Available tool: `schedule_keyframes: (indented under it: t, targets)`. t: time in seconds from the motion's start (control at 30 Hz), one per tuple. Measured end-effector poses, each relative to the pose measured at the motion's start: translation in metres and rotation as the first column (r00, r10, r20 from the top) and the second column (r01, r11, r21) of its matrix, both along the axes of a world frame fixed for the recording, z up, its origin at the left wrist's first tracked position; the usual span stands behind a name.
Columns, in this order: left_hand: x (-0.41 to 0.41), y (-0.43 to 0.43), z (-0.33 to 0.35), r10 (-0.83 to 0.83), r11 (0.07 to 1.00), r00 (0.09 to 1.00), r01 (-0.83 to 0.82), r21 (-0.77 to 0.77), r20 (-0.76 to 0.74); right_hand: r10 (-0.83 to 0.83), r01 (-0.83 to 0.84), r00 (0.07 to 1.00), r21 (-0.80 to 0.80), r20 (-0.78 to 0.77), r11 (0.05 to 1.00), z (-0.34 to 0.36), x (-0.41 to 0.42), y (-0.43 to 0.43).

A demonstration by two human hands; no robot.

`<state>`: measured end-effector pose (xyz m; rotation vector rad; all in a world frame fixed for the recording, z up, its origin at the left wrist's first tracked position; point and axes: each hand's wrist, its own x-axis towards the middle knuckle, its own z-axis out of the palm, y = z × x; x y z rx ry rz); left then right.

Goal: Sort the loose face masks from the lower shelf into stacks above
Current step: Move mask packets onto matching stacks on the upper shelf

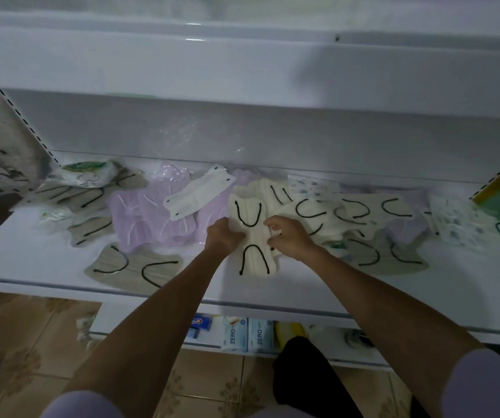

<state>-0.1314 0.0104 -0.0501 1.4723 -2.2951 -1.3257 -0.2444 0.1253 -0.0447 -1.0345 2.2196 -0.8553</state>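
Our left hand and right hand both pinch the narrow waist of a cream face mask, fingers curled over its side edges. It lies near the front edge of the lower shelf, at its middle. Its far end overlaps the cream pile beside it. If we lift now, a black ear loop could hook a neighbour's loop and drag it off the front edge. We cannot tell whether we hold one mask or several; several could fan apart on the way to the upper shelf.
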Motion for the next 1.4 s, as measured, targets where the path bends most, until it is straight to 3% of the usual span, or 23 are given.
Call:
schedule_keyframes:
  t: [0.07,0.13,0.2,0.3,0.33,0.4,0.5,0.6,0.73,0.77,0.87,0.93,1.03,1.1,1.17,1.23,1.4]
  targets:
    - [0.002,0.005,0.000,0.033,0.999,0.999,-0.033,0.029,-0.018,-0.052,0.051,0.981,-0.010,-0.185,0.999,0.001,-0.003,0.004]
    - [0.005,0.009,0.002,0.073,0.993,0.996,-0.068,0.100,-0.043,-0.125,0.176,0.894,0.080,-0.431,0.981,0.002,-0.008,0.006]
    - [0.010,0.013,0.004,0.092,0.985,0.994,-0.083,0.151,-0.056,-0.146,0.236,0.900,0.178,-0.410,0.955,0.002,-0.011,0.008]
    - [0.018,0.016,0.003,0.082,0.983,0.995,-0.071,0.171,-0.060,-0.029,0.048,0.991,0.146,-0.129,0.988,0.005,-0.002,0.011]
    - [0.020,0.016,0.002,0.087,0.983,0.995,-0.077,0.168,-0.057,0.015,-0.005,0.995,0.096,-0.098,0.995,0.005,0.002,0.011]
    - [0.022,0.014,0.000,0.094,0.984,0.994,-0.085,0.158,-0.053,0.015,-0.005,0.975,0.048,-0.223,0.999,0.004,0.006,0.011]
    - [0.023,0.012,0.000,0.098,0.982,0.994,-0.088,0.165,-0.052,-0.125,0.253,0.873,0.219,-0.471,0.942,0.002,-0.001,0.009]
    - [0.023,0.013,-0.002,0.065,0.987,0.998,-0.061,0.148,-0.019,-0.152,0.266,0.912,0.268,-0.381,0.926,0.000,-0.008,0.011]
    - [0.023,0.017,-0.008,0.061,0.987,0.998,-0.062,0.145,0.007,-0.056,0.071,0.988,0.100,-0.144,0.992,0.004,0.003,0.010]
    - [0.022,0.018,-0.008,0.068,0.986,0.998,-0.069,0.154,0.012,-0.060,0.070,0.988,0.067,-0.146,0.995,0.005,0.005,0.010]
    - [0.022,0.018,-0.006,0.095,0.976,0.995,-0.099,0.193,0.026,-0.151,0.261,0.885,0.202,-0.440,0.944,0.004,0.004,0.008]
    - [0.021,0.017,-0.005,0.100,0.969,0.995,-0.103,0.227,0.022,-0.166,0.271,0.917,0.260,-0.364,0.927,0.004,0.001,0.011]
    - [0.023,0.018,-0.003,0.079,0.966,0.996,-0.084,0.245,0.027,-0.064,0.081,0.990,0.138,-0.122,0.987,0.005,0.005,0.015]
    - [0.024,0.017,-0.005,0.082,0.965,0.996,-0.086,0.248,0.027,-0.118,0.137,0.973,0.087,-0.198,0.987,0.003,0.002,0.013]
    - [0.026,0.017,-0.006,0.085,0.966,0.996,-0.090,0.244,0.031,-0.150,0.231,0.929,0.212,-0.339,0.950,-0.001,-0.005,0.010]
    - [0.029,0.017,-0.007,0.088,0.972,0.996,-0.092,0.217,0.031,-0.089,0.198,0.939,0.310,-0.333,0.930,-0.004,-0.009,0.010]
    - [0.035,0.016,-0.010,0.009,0.999,0.985,-0.001,-0.045,0.174,-0.028,0.032,0.999,0.140,-0.035,0.990,-0.002,-0.008,0.012]
